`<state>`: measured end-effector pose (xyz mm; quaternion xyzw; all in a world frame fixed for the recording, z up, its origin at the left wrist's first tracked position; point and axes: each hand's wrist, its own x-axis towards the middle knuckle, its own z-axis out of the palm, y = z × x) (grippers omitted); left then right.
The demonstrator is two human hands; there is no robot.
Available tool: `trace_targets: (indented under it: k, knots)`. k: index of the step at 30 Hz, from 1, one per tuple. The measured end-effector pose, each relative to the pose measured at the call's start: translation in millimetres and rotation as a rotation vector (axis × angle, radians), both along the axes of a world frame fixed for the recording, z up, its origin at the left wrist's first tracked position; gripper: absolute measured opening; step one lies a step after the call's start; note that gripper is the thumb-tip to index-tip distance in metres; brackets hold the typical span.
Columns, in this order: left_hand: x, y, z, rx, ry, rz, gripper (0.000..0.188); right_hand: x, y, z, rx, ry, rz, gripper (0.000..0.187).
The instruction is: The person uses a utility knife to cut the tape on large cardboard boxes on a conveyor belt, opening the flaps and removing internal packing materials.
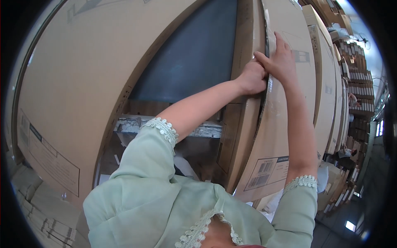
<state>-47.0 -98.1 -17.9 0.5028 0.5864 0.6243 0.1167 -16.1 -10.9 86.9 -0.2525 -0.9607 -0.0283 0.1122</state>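
Two tall cardboard boxes stand close together in front of me, the narrow brown box [243, 124] and the wider labelled box [275, 120] to its right. My left hand [251, 77] is closed in a fist at the seam between them. Its fingertips are turned away, so whatever they grip is hidden. Just right of it, my right hand [282, 62] lies against the face of the labelled box, fingers stretched upward. Its thumb points left over the seam, close to my left knuckles.
A large cardboard box [82, 74] fills the left side. Behind my left arm are a dark panel [188, 53] and a pale worn ledge [211, 129]. More upright boxes [326, 89] follow on the right, with stacked cartons [359, 76] and dark floor [341, 219] beyond.
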Motion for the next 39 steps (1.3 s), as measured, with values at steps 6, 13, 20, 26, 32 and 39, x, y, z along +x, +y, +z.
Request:
trace_targets:
  k: [6,13,20,26,32,39]
  knots:
    - [-12.7,-13.4,-12.3,0.233,-0.018,0.092,0.012,-48.8,-8.1,4.4,0.334,-0.412,0.387,0.055]
    - [-25.4,-36.7,-17.2,0.207,0.059,0.007,0.006,-79.4,-19.4,31.7,0.041,-0.902,0.742,0.01]
    - [-50.7,-51.8,-20.0,0.196,0.23,-0.101,0.011,-99.9,-30.5,31.7,0.121,-1.079,0.815,0.029]
    - [-72.7,-46.8,-30.9,0.22,0.345,-0.187,0.023,-97.8,-29.9,22.2,0.111,-1.043,0.752,0.024]
    - [-80.0,-41.8,-38.6,0.361,0.333,-0.133,0.018,-79.0,-20.3,38.5,0.068,-0.843,0.731,0.016]
    - [-90.1,-30.9,-36.9,0.349,0.279,-0.202,0.014,-90.2,-21.4,32.7,-0.002,-0.856,0.747,0.013]
